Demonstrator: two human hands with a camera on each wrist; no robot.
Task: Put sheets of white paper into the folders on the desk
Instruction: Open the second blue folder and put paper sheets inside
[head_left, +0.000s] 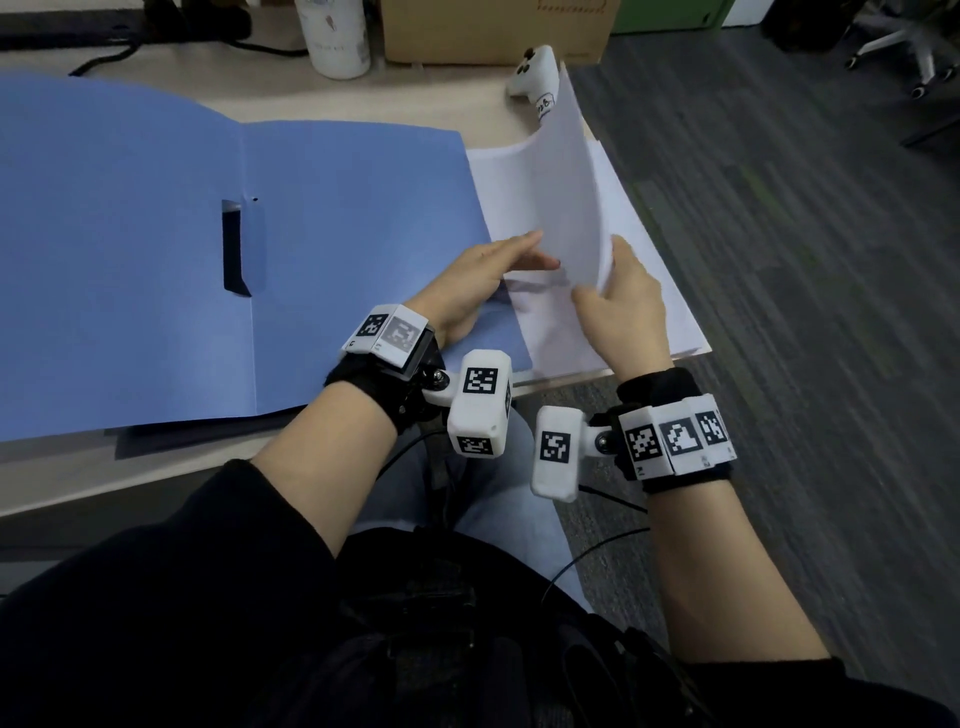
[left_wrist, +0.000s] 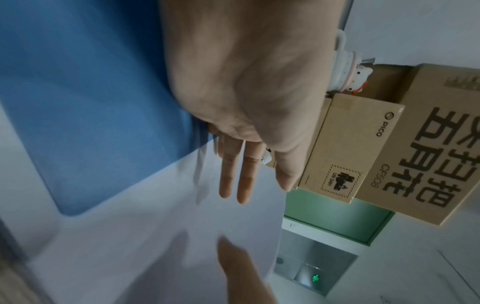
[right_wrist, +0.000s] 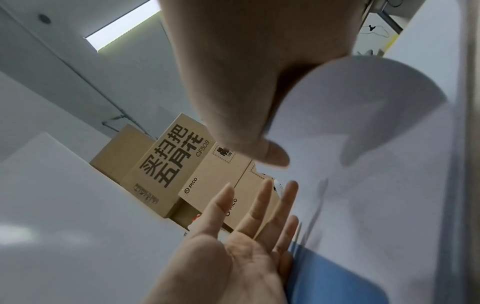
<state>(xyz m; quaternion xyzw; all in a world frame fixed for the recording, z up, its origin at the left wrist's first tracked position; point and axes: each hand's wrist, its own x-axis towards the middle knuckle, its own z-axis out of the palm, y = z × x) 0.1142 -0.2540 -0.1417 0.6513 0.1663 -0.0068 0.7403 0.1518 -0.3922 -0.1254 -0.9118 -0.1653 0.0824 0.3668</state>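
An open blue folder (head_left: 156, 249) lies flat on the desk, with a black clip (head_left: 232, 249) at its spine. To its right sits a stack of white paper (head_left: 654, 280). My right hand (head_left: 618, 301) pinches the near edge of a white sheet (head_left: 566, 182) and holds it curled up off the stack. The left hand (head_left: 493, 270) lies with straight fingers on the stack, under the raised sheet. The right wrist view shows the curled sheet (right_wrist: 363, 92) in my right hand (right_wrist: 272, 156) and the flat left hand (right_wrist: 246, 236). Straight left-hand fingers (left_wrist: 233, 174) rest on the paper (left_wrist: 155, 226).
A white bottle (head_left: 337, 36), a cardboard box (head_left: 493, 26) and a white controller (head_left: 535, 73) stand at the back of the desk. A dark folder (head_left: 197, 431) lies under the blue one. The desk's right edge borders the paper stack, with carpet floor and a chair base (head_left: 909, 47) beyond.
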